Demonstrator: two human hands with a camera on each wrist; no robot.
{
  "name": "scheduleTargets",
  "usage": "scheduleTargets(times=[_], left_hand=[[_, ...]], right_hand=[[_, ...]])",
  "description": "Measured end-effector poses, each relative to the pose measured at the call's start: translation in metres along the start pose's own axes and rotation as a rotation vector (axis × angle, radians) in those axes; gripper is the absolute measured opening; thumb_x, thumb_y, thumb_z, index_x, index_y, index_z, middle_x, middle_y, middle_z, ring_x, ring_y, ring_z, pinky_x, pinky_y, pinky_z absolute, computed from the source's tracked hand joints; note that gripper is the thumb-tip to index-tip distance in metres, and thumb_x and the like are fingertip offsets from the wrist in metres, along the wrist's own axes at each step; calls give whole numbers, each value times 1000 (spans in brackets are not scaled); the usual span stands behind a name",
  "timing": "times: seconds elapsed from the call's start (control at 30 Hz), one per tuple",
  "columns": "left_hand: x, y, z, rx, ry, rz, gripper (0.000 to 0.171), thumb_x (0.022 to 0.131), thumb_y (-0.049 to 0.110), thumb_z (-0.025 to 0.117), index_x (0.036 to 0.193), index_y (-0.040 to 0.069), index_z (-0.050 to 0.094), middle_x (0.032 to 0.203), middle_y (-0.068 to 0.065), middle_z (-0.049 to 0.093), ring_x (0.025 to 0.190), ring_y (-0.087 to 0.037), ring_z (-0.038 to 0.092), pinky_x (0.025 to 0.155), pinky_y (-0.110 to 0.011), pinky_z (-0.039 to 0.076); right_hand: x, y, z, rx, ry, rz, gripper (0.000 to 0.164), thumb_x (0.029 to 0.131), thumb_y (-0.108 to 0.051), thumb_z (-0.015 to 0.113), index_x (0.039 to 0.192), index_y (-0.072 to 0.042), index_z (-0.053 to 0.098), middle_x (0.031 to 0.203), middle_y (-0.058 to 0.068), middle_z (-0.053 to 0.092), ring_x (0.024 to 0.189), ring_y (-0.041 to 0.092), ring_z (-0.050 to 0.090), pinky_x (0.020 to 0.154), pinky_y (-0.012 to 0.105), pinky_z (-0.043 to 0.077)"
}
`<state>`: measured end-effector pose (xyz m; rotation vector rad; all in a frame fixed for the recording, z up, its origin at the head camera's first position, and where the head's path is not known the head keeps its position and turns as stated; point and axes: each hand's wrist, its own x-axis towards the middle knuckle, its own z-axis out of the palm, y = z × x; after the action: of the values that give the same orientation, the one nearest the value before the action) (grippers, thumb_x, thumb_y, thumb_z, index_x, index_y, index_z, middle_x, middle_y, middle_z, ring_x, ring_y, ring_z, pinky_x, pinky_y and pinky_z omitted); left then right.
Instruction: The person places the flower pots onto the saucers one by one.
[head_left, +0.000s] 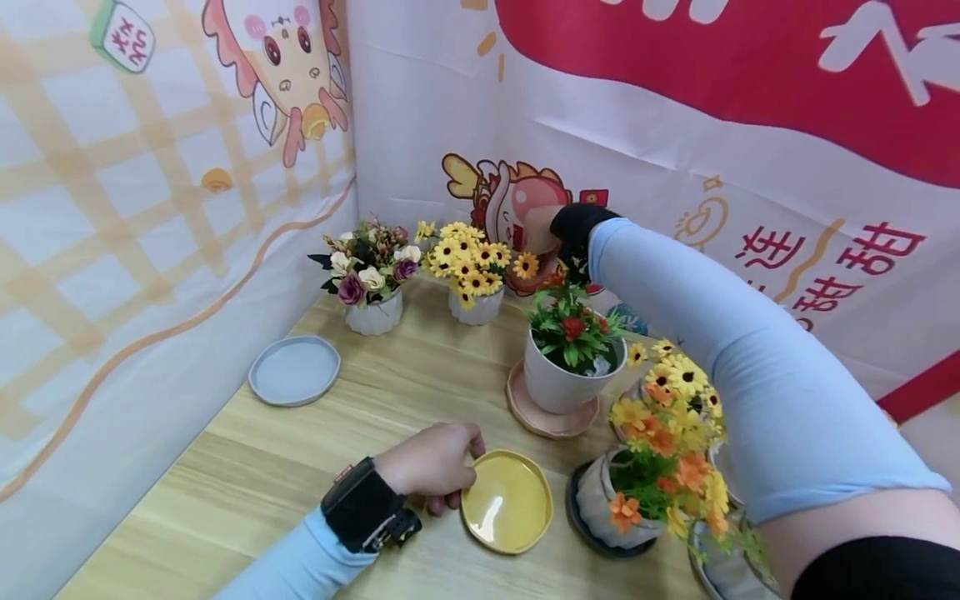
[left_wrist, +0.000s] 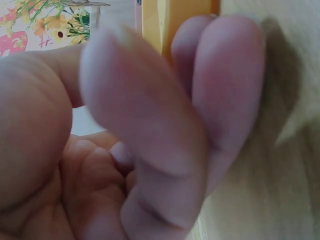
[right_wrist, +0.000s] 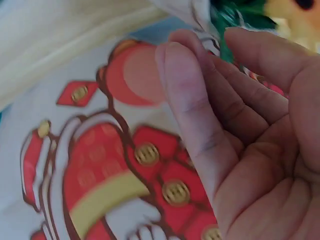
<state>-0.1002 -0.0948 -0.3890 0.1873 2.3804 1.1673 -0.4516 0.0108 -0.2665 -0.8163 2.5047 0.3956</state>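
Note:
My left hand (head_left: 431, 462) is at the left rim of a round yellow saucer (head_left: 508, 504), thumb and curled fingertips on its edge. The left wrist view shows the saucer's yellow side (left_wrist: 167, 25) edge-on beyond the fingers (left_wrist: 227, 65). Farther back, my right hand (head_left: 542, 227) reaches behind a white pot of red flowers (head_left: 573, 358), beside a white pot of yellow daisies (head_left: 476, 307). In the right wrist view, the right hand (right_wrist: 250, 120) has its thumb and fingers apart, with part of a white pot and green leaves (right_wrist: 245, 17) just past the fingertips.
A pink saucer (head_left: 551, 427) bears the red-flower pot. A grey-blue plate (head_left: 294, 371) lies at left, near a pot of purple and white roses (head_left: 373, 315). An orange-flower pot (head_left: 603, 500) stands at right on a dark saucer (head_left: 577, 521). Printed cloth walls (head_left: 420, 100) close the back.

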Motion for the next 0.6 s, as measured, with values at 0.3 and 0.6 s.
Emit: scheduleTargets(times=[0.3, 0.6], left_hand=[[5, -2, 2, -19, 10, -2, 21, 86, -4, 59, 104, 7, 55, 56, -10, 61, 38, -14, 51, 34, -26, 47], [4, 1, 5, -10, 10, -25, 21, 86, -3, 61, 103, 9, 56, 57, -10, 62, 38, -15, 51, 35, -26, 48]], right_hand=[[22, 1, -8, 159, 55, 104, 87, 84, -37, 77, 150, -3, 33, 148, 16, 44, 128, 29, 49, 106, 44, 44], [63, 3, 11, -27, 92, 112, 56, 93, -9, 60, 147, -8, 45, 162, 11, 20, 133, 28, 34, 106, 40, 40]])
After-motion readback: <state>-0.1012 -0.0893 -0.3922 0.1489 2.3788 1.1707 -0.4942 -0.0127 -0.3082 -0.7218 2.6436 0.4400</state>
